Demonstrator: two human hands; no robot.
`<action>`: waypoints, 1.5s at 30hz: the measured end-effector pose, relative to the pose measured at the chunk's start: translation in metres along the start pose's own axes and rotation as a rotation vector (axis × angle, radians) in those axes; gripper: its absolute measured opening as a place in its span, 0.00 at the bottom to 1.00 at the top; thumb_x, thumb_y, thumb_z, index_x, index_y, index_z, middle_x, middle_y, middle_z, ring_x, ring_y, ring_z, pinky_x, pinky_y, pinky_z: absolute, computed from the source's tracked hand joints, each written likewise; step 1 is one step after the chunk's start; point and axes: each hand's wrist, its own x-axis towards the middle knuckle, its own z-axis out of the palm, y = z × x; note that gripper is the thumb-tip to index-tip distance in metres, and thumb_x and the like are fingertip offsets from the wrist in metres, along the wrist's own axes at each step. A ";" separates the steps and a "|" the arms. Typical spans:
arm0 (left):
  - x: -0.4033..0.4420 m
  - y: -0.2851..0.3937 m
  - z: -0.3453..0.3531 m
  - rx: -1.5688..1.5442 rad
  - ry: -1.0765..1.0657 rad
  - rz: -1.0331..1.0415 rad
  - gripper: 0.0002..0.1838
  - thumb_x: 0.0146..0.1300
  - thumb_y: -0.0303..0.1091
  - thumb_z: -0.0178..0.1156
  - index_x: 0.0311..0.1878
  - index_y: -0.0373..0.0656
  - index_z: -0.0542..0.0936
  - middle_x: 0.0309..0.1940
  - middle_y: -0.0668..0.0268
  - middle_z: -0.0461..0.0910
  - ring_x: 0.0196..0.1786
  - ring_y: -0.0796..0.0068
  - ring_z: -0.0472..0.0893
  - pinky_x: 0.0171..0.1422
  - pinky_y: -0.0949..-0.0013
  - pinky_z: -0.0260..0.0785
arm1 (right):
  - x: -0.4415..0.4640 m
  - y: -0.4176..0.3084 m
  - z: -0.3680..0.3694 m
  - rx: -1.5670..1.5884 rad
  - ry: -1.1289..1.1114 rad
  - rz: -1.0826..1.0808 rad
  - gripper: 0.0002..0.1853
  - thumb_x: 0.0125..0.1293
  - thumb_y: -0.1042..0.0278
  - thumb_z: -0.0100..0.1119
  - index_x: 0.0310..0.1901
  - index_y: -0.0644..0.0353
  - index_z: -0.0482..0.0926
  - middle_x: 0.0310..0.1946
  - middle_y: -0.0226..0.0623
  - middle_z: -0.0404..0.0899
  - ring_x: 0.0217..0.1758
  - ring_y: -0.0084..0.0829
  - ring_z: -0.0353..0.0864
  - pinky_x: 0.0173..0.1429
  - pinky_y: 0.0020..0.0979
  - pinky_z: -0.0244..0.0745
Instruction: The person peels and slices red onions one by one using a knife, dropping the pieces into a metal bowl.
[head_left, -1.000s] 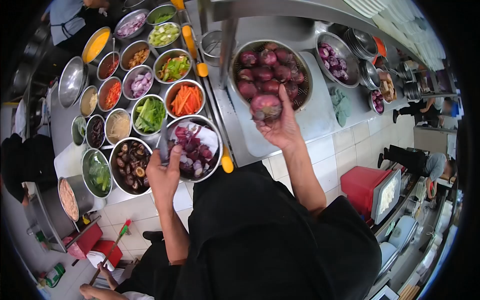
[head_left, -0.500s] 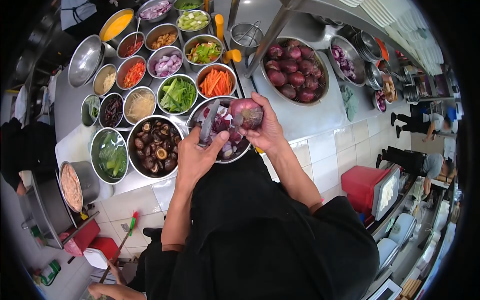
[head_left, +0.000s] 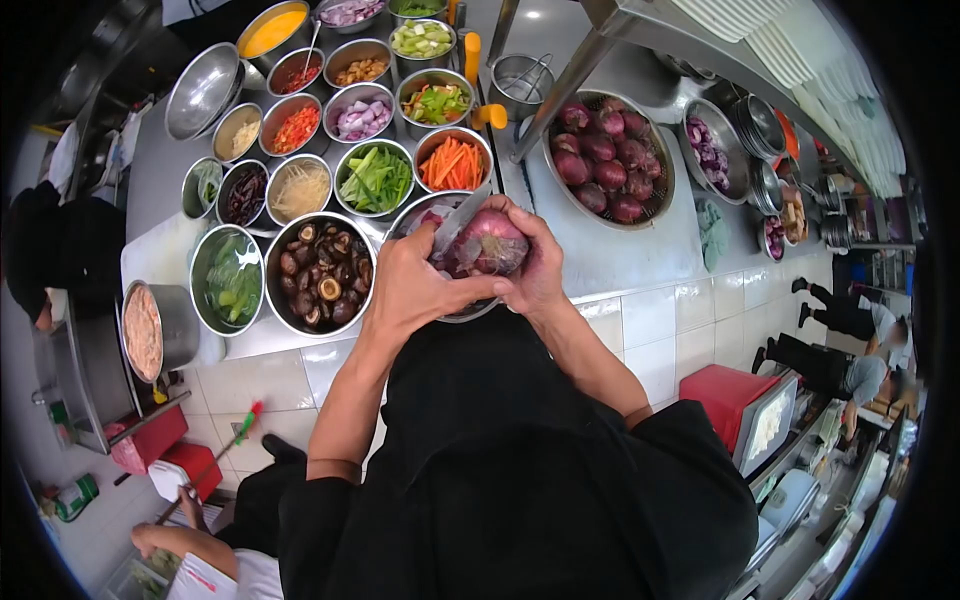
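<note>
A large red onion (head_left: pixel 495 243) is in my right hand (head_left: pixel 540 258), with the fingers curled round its right side. My left hand (head_left: pixel 410 285) grips a knife (head_left: pixel 462 218), whose blade lies against the onion's upper left. Its handle is hidden in the fist, and the thumb reaches across below the onion. Under both hands stands a steel bowl (head_left: pixel 472 316) with purple onion pieces, mostly covered by the hands. Close to my left hand is a bowl of dark mushrooms (head_left: pixel 320 270); carrot strips (head_left: pixel 450 165) sit in a bowl just beyond.
A colander of whole red onions (head_left: pixel 610 165) stands to the right, with a bowl of cut onions (head_left: pixel 705 150) farther on. Several steel bowls of cut vegetables crowd the left. At lower left a person (head_left: pixel 215 550) holds a green-tipped stick. Two people (head_left: pixel 850 330) stand far right.
My hands have come together, bringing the knife blade against the onion. The view has shifted, so the bowls appear farther right. The person at lower left has moved further into view.
</note>
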 end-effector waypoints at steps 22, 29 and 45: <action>0.011 0.019 0.070 0.035 0.158 0.024 0.40 0.46 0.70 0.68 0.27 0.31 0.77 0.12 0.57 0.72 0.17 0.59 0.78 0.23 0.62 0.69 | 0.011 -0.037 -0.014 -0.555 0.220 -0.581 0.14 0.68 0.65 0.44 0.34 0.68 0.75 0.33 0.36 0.77 0.37 0.22 0.72 0.46 0.24 0.68; 0.013 0.011 0.062 0.115 0.143 0.172 0.40 0.49 0.70 0.66 0.27 0.31 0.76 0.12 0.58 0.70 0.16 0.58 0.76 0.21 0.62 0.68 | 0.008 -0.053 -0.008 -0.738 0.125 -0.453 0.13 0.68 0.67 0.44 0.32 0.67 0.75 0.30 0.31 0.74 0.34 0.19 0.69 0.42 0.23 0.66; 0.000 0.003 0.060 -0.063 0.093 0.028 0.28 0.60 0.57 0.65 0.33 0.35 0.78 0.17 0.55 0.76 0.22 0.54 0.81 0.26 0.61 0.71 | 0.013 -0.045 0.008 -0.777 0.150 -0.383 0.14 0.66 0.68 0.43 0.31 0.71 0.74 0.28 0.32 0.71 0.32 0.21 0.67 0.40 0.24 0.64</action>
